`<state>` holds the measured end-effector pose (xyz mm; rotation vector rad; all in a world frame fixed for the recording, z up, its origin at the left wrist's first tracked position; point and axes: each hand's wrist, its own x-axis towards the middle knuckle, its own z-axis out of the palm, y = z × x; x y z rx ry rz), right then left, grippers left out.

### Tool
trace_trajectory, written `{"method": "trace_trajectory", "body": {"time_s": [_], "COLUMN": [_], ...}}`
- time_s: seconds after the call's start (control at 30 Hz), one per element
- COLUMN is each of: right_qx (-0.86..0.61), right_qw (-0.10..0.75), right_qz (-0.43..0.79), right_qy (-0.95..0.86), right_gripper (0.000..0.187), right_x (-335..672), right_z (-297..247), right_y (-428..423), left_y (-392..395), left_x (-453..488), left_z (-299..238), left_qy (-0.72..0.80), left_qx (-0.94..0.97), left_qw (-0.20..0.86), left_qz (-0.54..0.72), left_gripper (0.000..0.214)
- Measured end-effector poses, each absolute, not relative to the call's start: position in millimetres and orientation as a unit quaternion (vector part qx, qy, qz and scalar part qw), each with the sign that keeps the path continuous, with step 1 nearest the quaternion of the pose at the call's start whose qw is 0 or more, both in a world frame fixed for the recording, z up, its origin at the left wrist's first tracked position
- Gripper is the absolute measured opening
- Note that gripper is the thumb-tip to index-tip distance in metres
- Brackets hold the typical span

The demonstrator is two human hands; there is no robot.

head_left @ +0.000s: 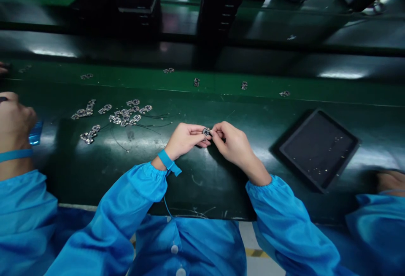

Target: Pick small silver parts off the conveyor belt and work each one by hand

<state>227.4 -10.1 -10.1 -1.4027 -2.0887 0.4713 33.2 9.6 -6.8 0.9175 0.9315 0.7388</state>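
Observation:
Between the fingertips of my left hand (pixel 186 139) is a small circuit board (pixel 206 131) with a dark square chip on it. My right hand (pixel 231 143) meets it from the other side, thumb and forefinger pinched at the board's right edge. Whether a tiny part sits in that pinch is too small to make out. Left of my hands lies a loose pile of similar circuit boards (pixel 125 115), with thin dark wires (pixel 148 125) trailing from it to the right. A blue strap (pixel 169 163) circles my left wrist.
At the right, a black tray (pixel 287 147) holds several tiny bright pieces. Single boards (pixel 196 82) lie spaced along the green strip behind. A co-worker's hand (pixel 15 124) is at the left edge, another person's hand (pixel 391 182) at the right. Dark equipment (pixel 221 6) stands at the back.

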Motion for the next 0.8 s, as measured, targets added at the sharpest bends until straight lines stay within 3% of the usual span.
{"method": "trace_trajectory", "body": {"time_s": [0.57, 0.8], "right_qx": [-0.537, -0.539], "right_qw": [0.286, 0.307], "right_qz": [0.202, 0.226], "right_qy": [-0.767, -0.751], "right_gripper": [0.009, 0.018], "right_x": [227.0, 226.8], "right_z": [-12.6, -13.6], "right_y": [-9.7, -11.3], "left_y": [9.5, 10.5], "left_x": [32.1, 29.5], "left_z": [-7.7, -7.7], "left_qy": [0.424, 0.414], "left_qx": [0.408, 0.46], "left_qw": [0.732, 0.72], "left_qz": [0.344, 0.315], "left_gripper": [0.022, 0.022]}}
